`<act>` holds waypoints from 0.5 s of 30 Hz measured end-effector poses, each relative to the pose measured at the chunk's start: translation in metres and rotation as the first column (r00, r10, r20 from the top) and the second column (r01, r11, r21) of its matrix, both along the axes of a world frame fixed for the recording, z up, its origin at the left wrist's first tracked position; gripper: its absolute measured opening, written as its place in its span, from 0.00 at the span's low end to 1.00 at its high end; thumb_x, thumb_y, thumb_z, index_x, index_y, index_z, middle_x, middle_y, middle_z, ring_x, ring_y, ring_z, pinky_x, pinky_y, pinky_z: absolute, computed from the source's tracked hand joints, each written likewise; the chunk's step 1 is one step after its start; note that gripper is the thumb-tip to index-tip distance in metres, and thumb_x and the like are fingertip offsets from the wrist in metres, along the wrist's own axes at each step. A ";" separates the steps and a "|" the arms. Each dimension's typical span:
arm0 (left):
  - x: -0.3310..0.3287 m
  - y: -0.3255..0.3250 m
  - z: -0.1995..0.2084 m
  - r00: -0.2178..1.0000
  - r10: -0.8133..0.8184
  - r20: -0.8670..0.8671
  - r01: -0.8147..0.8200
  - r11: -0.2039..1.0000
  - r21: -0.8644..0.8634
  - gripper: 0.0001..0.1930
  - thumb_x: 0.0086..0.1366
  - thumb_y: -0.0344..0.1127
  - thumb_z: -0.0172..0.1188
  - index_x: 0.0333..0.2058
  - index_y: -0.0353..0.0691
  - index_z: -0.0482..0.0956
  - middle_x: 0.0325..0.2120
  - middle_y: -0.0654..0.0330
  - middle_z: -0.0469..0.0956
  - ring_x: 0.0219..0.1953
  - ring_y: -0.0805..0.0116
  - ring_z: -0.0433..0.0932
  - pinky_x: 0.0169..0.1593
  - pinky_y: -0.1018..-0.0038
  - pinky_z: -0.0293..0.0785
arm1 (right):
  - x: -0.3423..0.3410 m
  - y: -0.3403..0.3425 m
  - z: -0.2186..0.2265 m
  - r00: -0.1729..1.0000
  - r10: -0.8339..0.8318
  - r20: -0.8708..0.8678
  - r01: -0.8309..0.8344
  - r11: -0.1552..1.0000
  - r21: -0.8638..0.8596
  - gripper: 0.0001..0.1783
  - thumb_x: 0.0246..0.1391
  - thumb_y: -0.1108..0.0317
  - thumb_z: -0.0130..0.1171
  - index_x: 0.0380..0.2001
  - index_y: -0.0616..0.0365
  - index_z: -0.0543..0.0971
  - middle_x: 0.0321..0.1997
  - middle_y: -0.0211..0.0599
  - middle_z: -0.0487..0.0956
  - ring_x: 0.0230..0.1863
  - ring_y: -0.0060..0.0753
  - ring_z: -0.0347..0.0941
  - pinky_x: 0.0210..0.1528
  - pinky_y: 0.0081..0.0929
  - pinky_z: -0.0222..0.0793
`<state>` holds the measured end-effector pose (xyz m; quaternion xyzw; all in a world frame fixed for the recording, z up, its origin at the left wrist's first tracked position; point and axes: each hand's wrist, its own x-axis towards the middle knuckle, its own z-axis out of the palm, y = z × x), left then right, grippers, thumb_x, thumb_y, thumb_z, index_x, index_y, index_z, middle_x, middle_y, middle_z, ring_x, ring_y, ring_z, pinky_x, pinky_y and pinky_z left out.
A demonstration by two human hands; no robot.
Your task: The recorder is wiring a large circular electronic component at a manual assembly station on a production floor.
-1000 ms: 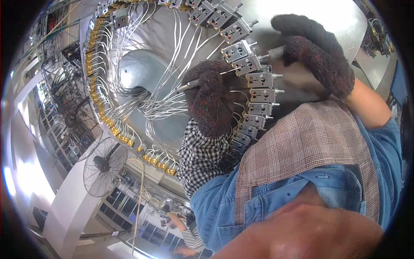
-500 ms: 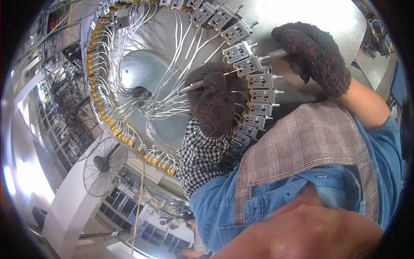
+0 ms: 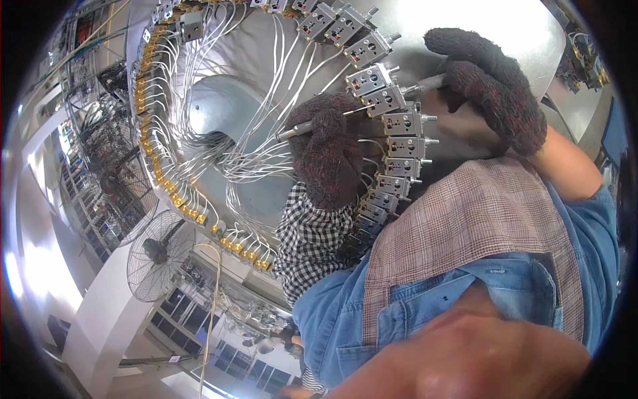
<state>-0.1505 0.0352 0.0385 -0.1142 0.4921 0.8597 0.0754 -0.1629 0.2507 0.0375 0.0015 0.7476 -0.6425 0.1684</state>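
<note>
My left hand, in a dark knitted glove with a checked oversleeve, is closed around a slim metal pen-like tool. The tool's thin tip reaches to a grey metal block with round holes on its face. On the outer side of that block, my right hand, gloved alike, pinches a grey cylindrical handle that lines up with the block's outer end. Its upper fingers stretch out above the handle. The glove hides the far end of the handle.
Similar metal blocks with protruding shafts line the round metal table's near rim. White wires run from brass-coloured fittings to a hole in the middle. A standing fan and a white pillar are at lower left.
The upper fingers of my right hand have lifted a little, and a gap shows between them. My left hand keeps nearly the same place, with the pen-like tool slightly shifted.
</note>
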 end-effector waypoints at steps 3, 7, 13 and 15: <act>-0.004 -0.007 0.004 0.987 -0.131 0.088 0.126 0.991 0.053 0.08 0.57 0.33 0.52 0.28 0.31 0.70 0.23 0.56 0.72 0.26 0.68 0.73 0.30 0.74 0.73 | 0.001 0.001 -0.007 0.998 -0.065 -0.009 0.064 0.994 -0.086 0.22 0.37 0.70 0.61 0.41 0.56 0.72 0.46 0.40 0.69 0.38 0.34 0.72 0.35 0.23 0.71; -0.002 -0.003 0.005 0.991 -0.131 0.038 0.128 0.989 0.074 0.08 0.57 0.32 0.52 0.29 0.31 0.70 0.23 0.55 0.72 0.26 0.68 0.73 0.30 0.74 0.73 | 0.001 0.005 -0.005 0.981 0.042 -0.188 -0.027 0.996 0.084 0.23 0.38 0.68 0.61 0.42 0.56 0.70 0.45 0.40 0.69 0.39 0.32 0.71 0.37 0.22 0.72; -0.002 0.003 0.009 0.998 -0.064 0.024 0.060 0.988 0.139 0.08 0.57 0.32 0.52 0.29 0.33 0.70 0.23 0.54 0.73 0.25 0.69 0.73 0.28 0.75 0.73 | 0.005 -0.002 -0.022 0.913 0.004 -0.408 0.037 0.995 0.091 0.19 0.50 0.65 0.50 0.46 0.58 0.68 0.33 0.34 0.73 0.27 0.20 0.70 0.26 0.18 0.68; -0.003 -0.004 0.008 0.981 -0.144 0.127 0.110 0.964 0.244 0.08 0.56 0.33 0.53 0.29 0.33 0.70 0.23 0.55 0.73 0.26 0.68 0.74 0.28 0.74 0.74 | 0.005 -0.002 -0.017 0.819 0.082 -0.568 0.107 0.951 0.291 0.19 0.50 0.64 0.50 0.46 0.58 0.68 0.33 0.34 0.73 0.27 0.20 0.70 0.27 0.18 0.68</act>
